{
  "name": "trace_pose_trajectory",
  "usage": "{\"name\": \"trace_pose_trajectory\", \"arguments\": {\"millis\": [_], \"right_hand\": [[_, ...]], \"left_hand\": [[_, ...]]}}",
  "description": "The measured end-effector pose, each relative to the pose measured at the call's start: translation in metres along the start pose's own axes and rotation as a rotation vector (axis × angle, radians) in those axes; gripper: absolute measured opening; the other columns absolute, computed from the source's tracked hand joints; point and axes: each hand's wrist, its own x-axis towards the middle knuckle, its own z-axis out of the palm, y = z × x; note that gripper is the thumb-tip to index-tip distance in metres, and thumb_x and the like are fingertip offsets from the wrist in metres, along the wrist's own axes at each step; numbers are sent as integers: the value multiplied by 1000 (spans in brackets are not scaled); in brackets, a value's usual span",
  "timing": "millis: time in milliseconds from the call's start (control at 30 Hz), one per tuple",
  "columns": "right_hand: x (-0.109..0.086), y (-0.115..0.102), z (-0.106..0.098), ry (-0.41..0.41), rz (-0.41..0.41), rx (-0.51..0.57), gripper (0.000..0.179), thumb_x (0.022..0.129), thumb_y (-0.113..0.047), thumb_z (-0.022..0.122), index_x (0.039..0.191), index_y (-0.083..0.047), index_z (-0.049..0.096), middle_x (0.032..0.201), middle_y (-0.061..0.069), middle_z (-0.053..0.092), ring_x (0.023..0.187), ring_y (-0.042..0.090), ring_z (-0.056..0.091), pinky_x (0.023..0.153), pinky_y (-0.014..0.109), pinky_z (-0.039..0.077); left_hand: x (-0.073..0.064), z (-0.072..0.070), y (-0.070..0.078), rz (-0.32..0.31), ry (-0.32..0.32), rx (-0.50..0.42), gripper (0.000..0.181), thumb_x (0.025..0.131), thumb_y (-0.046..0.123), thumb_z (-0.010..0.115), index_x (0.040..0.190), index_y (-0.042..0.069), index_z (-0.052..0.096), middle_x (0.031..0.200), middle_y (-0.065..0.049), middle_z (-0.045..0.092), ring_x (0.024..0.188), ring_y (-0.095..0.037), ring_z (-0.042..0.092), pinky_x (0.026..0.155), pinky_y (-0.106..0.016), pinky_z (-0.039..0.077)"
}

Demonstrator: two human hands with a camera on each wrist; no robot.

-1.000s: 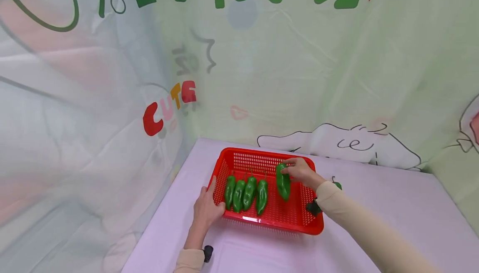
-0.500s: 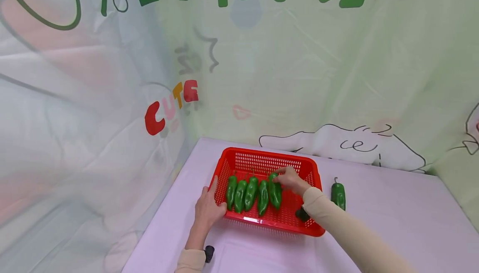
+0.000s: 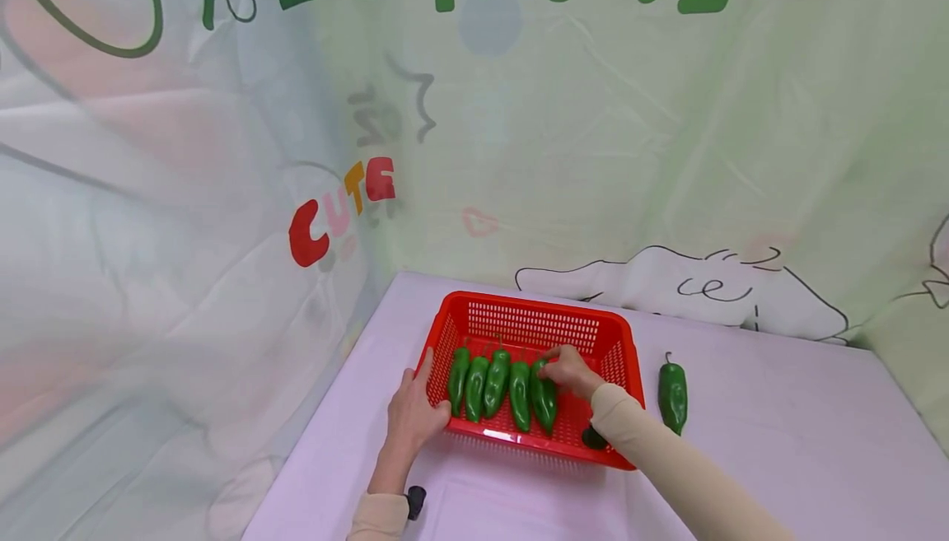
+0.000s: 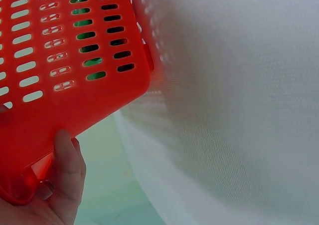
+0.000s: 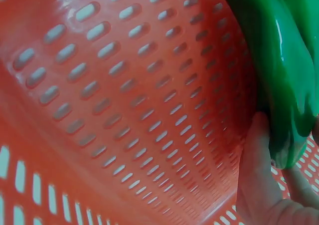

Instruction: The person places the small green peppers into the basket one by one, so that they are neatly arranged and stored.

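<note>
My left hand (image 3: 413, 413) grips the left rim of a red plastic basket (image 3: 534, 324) near its front corner. In the left wrist view its thumb and fingers (image 4: 69, 165) close round the basket's edge. Inside the basket my right hand (image 3: 572, 371) pinches a long green pepper (image 3: 544, 408) at its stem end. The right wrist view has the thumb on one side of this pepper (image 5: 281, 70) and fingers on the other. It lies at the right end of a row of several green peppers (image 3: 495, 384), close beside its neighbour.
Another green pepper (image 3: 672, 395) lies on the pale cloth-covered table (image 3: 771, 417), right of the basket. Printed cloth walls (image 3: 519, 154) enclose the table at the back and sides. A dark wrist device (image 3: 416, 501) is strapped at the left wrist.
My right hand has moved left and towards me, bringing its pepper down beside the row. The pepper on the table is now uncovered by the arm. My left hand keeps its grip.
</note>
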Motion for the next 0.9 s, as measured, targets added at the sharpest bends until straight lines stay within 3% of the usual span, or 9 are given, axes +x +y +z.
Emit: {"name": "trace_pose_trajectory", "arguments": {"millis": [367, 700, 900], "right_hand": [[-13, -10, -12, -22, 22, -26, 46, 90, -1, 57, 129, 19, 45, 118, 31, 55, 102, 40, 62, 81, 53, 54], [-23, -34, -44, -44, -8, -70, 52, 96, -10, 54, 139, 16, 38, 133, 33, 46, 121, 52, 48, 88, 57, 50], [-33, -49, -65, -30, -31, -93, 53, 99, -11, 51, 143, 14, 35, 136, 34, 46, 122, 50, 50, 90, 53, 50]], "left_hand": [[-2, 1, 4, 6, 1, 1, 87, 71, 20, 65, 153, 13, 38, 99, -14, 52, 71, -20, 50, 66, -38, 50], [-2, 1, 4, -2, -5, 0, 86, 71, 20, 66, 153, 13, 38, 105, -17, 54, 79, -26, 57, 73, -45, 53], [-2, 1, 3, -9, -8, -8, 86, 72, 20, 66, 153, 14, 38, 109, -19, 54, 85, -31, 60, 77, -48, 53]]}}
